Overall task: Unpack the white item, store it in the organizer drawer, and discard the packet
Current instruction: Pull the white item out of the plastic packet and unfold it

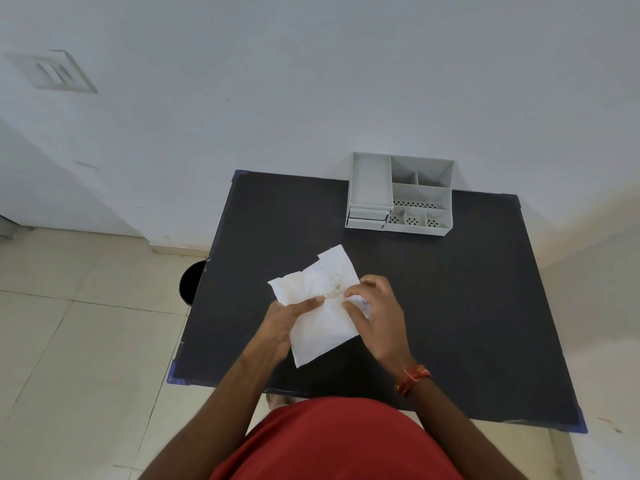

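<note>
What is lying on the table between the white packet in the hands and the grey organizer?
Nothing: in the head view, only bare black table separates the white packet from the grey organizer.

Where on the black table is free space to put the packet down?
The black table is bare right of the right hand, up to the grey organizer, and left of it toward the far corner. Only the middle is crowded, where both hands hold the white packet.

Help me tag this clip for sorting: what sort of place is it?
Probably a plain room at home or in a small office: a dark rectangular table against a bare white wall, a grey plastic desk organizer on it, pale floor tiles.
</note>
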